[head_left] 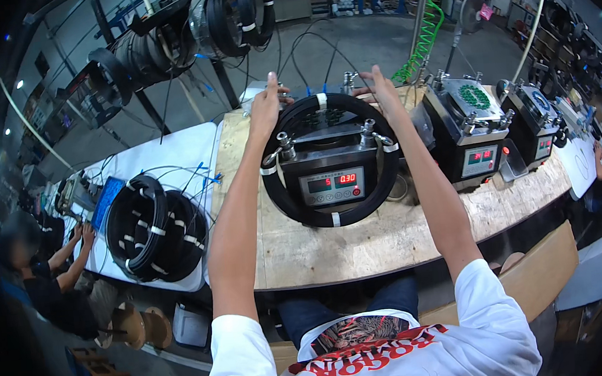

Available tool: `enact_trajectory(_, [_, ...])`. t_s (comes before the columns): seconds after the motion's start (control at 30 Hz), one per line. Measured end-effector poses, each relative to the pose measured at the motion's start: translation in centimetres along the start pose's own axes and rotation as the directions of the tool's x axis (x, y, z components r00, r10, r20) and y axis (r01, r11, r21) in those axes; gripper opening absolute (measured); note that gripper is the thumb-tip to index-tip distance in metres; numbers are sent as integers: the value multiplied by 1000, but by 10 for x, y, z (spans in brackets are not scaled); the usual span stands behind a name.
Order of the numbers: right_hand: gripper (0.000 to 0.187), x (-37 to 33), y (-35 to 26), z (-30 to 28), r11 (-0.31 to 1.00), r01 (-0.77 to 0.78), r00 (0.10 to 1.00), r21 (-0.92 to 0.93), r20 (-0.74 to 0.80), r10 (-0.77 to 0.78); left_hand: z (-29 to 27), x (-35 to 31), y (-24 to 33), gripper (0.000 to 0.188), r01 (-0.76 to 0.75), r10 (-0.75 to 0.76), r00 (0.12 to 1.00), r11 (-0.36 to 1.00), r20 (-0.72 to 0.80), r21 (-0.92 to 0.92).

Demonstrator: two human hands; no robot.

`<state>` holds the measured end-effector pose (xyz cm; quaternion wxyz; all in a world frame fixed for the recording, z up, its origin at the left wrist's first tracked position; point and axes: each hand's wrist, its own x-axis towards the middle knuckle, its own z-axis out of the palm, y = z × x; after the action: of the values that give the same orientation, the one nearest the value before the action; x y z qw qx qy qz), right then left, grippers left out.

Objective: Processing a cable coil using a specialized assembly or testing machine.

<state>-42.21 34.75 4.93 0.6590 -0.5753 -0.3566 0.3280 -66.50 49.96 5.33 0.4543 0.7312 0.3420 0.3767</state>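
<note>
My left hand is reached out to the far left corner of a metal box-shaped machine with a lit red digital display. Its fingers are apart and partly curled beside the corner, their tips partly hidden. Opposite it, my right hand has its fingers spread beside a metal latch at the far right corner; whether they touch cannot be made out. Between my forearms, a black cable coil bound with white tape encircles the machine's front. Two upright metal clamp posts stand within the ring.
Two similar machines with green and blue tops stand to the right on the wooden bench. Taped black coils lie on a white table at left, where another person works. Cable reels hang behind; a green spiral hose hangs further right.
</note>
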Motion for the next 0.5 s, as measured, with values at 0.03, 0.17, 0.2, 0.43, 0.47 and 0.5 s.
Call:
enact_trajectory(0.03, [60,10,8,-9,995,-70,998,73,11,69,4,0,3,85,-2,2,1000,1000,-18,0])
enact_trajectory(0.17, [51,40,17,-21,971,-228,974,74,19,227,1,-1,2,85,-18,17,998,1000,-59,-8])
enact_trajectory(0.2, [50,48,19,-23,968,-251,968,7,-25,251,4,-1,2,86,-15,13,997,1000,-76,-15])
enact_trajectory(0.43, [46,94,27,-11,956,-220,969,-193,-156,191,6,-7,9,84,10,-14,997,998,-72,-56])
enact_trajectory(0.47, [40,96,30,-9,946,-174,978,-274,-160,134,6,-8,9,84,22,-26,997,998,-69,-60])
enact_trajectory(0.5, [40,95,33,-9,945,-179,977,-273,-162,138,6,-7,8,84,31,-36,997,998,-72,-61])
